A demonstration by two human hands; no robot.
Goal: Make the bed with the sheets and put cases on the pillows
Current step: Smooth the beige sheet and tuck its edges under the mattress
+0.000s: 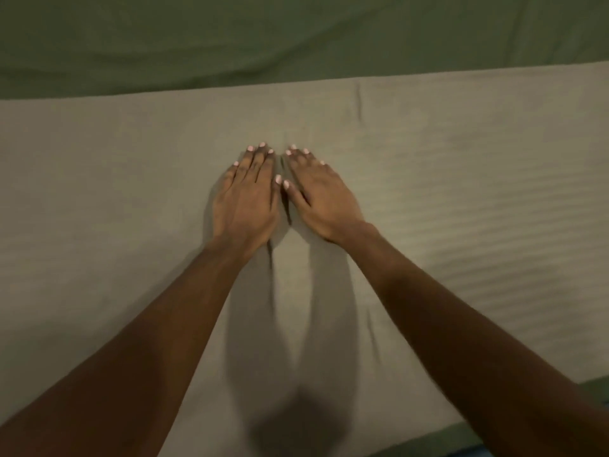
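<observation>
A beige sheet [461, 199] with faint woven stripes lies spread over most of the view. Beyond its straight far edge shows a green sheet [296, 37] with soft folds. My left hand [245, 196] lies flat on the beige sheet with straight fingers, palm down. Right beside it my right hand [321, 196] presses flat in the same way, the thumbs nearly touching. A small ridge of fabric stands between the two hands. Both forearms reach in from the bottom corners.
A short crease [360, 102] marks the beige sheet near its far edge. A strip of the green sheet [590, 385] shows again at the lower right, past the beige sheet's near edge. No pillows are in view.
</observation>
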